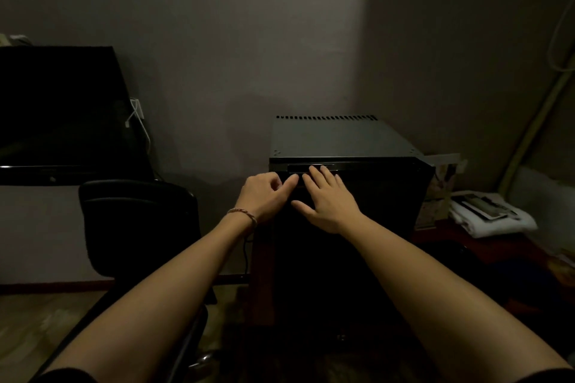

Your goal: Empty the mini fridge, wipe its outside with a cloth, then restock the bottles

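Observation:
A black mini fridge [342, 141] stands against the wall ahead of me, its door closed and dark. Both my hands are at the top of the door front. My left hand [264, 196], with a braided band on the wrist, has loosely curled fingers and its index finger reaches toward the door's top left edge. My right hand [323, 199] lies flat with straight fingers, the fingertips touching the recessed handle strip [311, 168]. No bottles or cloth are in sight.
A black office chair [137, 227] stands just left of the fridge. Behind it is a dark screen [62, 109] on a white desk, with a white cable hanging from a wall socket [137, 110]. White folded items [491, 214] lie on a low reddish surface to the right.

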